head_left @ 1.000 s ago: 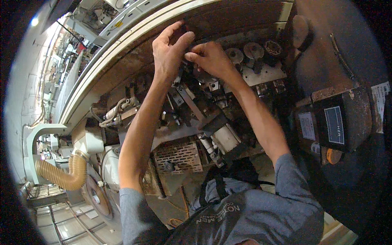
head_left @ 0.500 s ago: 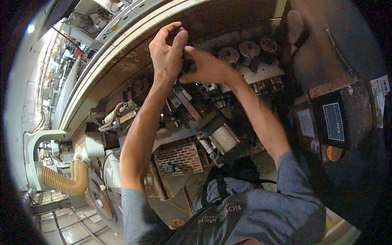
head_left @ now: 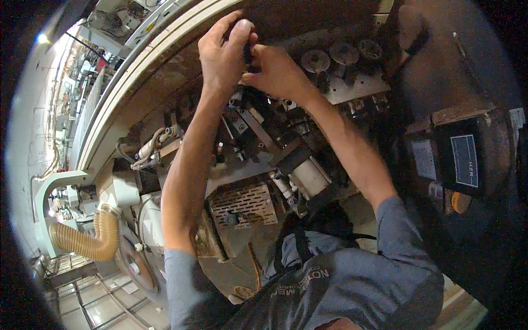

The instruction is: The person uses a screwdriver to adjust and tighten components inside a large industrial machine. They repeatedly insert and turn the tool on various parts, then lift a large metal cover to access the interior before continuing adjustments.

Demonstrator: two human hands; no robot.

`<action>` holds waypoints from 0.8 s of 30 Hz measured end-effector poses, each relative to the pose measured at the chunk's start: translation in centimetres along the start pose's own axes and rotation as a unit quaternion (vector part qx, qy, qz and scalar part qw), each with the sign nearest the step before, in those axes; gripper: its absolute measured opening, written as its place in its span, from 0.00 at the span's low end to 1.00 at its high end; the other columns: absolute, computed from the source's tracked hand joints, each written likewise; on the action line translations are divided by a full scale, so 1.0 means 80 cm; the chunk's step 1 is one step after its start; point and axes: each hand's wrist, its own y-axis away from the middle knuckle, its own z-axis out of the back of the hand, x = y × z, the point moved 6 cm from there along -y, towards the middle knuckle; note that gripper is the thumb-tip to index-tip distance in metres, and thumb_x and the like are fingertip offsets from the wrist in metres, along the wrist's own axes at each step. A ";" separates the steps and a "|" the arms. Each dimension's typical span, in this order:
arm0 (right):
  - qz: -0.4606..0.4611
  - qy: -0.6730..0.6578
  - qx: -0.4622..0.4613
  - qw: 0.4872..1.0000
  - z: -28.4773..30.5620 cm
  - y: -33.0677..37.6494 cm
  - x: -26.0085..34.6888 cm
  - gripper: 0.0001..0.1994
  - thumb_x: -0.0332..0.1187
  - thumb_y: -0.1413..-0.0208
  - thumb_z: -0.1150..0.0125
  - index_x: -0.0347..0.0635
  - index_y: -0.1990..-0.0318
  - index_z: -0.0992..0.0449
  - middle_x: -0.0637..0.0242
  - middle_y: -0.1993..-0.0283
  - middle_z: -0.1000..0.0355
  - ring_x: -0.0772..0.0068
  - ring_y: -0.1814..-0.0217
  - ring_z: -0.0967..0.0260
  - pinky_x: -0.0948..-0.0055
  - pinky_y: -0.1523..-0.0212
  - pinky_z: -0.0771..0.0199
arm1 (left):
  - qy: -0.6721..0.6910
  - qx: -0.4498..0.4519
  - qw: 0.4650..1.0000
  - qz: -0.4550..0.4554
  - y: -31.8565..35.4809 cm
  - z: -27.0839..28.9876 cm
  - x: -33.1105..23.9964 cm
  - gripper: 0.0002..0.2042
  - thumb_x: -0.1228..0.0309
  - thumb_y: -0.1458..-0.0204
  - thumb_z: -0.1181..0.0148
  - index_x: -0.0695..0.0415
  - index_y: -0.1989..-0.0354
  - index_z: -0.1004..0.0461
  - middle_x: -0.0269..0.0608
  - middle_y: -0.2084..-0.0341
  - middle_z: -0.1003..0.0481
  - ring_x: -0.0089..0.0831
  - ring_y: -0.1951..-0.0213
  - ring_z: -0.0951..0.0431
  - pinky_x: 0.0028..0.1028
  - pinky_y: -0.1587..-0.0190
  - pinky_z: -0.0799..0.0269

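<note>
Both my arms reach up and away over the machine, hands close together. My left hand [head_left: 221, 58] is raised with its fingers curled and its thumb bent over them. Against its inner side comes my right hand [head_left: 279, 76], fingers bent toward the left palm. Something dark shows in the narrow gap between the two hands, too shadowed to name. Below the hands lies the machine's metal mechanism [head_left: 250, 125], with bars, bolts and brackets. Three round grey discs [head_left: 315, 61] stand on a metal plate [head_left: 357, 88] to the right of my right hand.
A pale cylinder [head_left: 311, 179] and a slotted metal plate [head_left: 245, 206] sit nearer me. Hoses and fittings [head_left: 151, 148] lie left of my left forearm. Farther left are a ribbed tan duct [head_left: 88, 242] and a wheel [head_left: 137, 267]. Dark labelled housings [head_left: 465, 157] stand at right.
My hands have moved slightly up and farther away, still close together. The fingers of my right hand have shifted a little against the left. The whole view has tilted slightly.
</note>
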 end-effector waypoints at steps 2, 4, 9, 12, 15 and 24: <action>-0.037 0.000 0.032 0.999 0.001 0.001 -0.014 0.18 0.36 0.57 0.27 0.32 0.64 0.26 0.57 0.73 0.25 0.64 0.70 0.27 0.64 0.68 0.28 | -0.039 -0.001 0.999 -0.031 0.002 -0.010 -0.006 0.18 0.67 0.38 0.45 0.69 0.45 0.29 0.42 0.61 0.21 0.26 0.62 0.21 0.24 0.57 0.25; -0.011 -0.001 0.058 0.998 0.000 -0.003 -0.014 0.23 0.44 0.58 0.26 0.31 0.63 0.24 0.48 0.69 0.24 0.49 0.65 0.23 0.57 0.62 0.23 | 0.049 -0.007 0.999 -0.007 0.008 -0.015 -0.010 0.21 0.64 0.38 0.45 0.70 0.44 0.31 0.40 0.64 0.24 0.24 0.68 0.24 0.24 0.64 0.26; 0.047 -0.084 0.115 0.989 0.003 0.000 -0.039 0.22 0.42 0.52 0.28 0.30 0.59 0.24 0.51 0.66 0.22 0.61 0.63 0.22 0.63 0.59 0.22 | 0.027 -0.002 0.987 -0.157 0.025 -0.022 -0.025 0.14 0.72 0.37 0.49 0.68 0.48 0.27 0.38 0.66 0.24 0.23 0.65 0.24 0.22 0.60 0.27; -0.076 -0.228 0.082 0.967 0.020 0.020 -0.033 0.19 0.32 0.46 0.34 0.36 0.47 0.23 0.65 0.52 0.21 0.74 0.50 0.26 0.74 0.47 0.27 | -0.015 -0.041 0.982 -0.182 0.042 -0.007 -0.021 0.13 0.72 0.36 0.49 0.68 0.50 0.27 0.40 0.66 0.25 0.24 0.65 0.25 0.22 0.61 0.28; -0.105 -0.127 -0.013 0.986 0.060 0.037 -0.033 0.19 0.34 0.43 0.34 0.36 0.46 0.24 0.63 0.51 0.21 0.76 0.49 0.26 0.75 0.48 0.27 | 0.036 -0.060 0.975 -0.213 0.051 -0.004 -0.024 0.11 0.75 0.36 0.51 0.67 0.51 0.28 0.40 0.65 0.25 0.25 0.65 0.25 0.25 0.60 0.27; -0.065 -0.127 -0.143 0.979 0.112 0.093 -0.031 0.12 0.33 0.42 0.37 0.34 0.55 0.20 0.58 0.61 0.19 0.73 0.60 0.21 0.74 0.58 0.22 | 0.011 -0.124 0.959 -0.256 0.097 -0.006 -0.026 0.12 0.73 0.36 0.53 0.68 0.50 0.31 0.51 0.60 0.25 0.36 0.61 0.24 0.33 0.58 0.24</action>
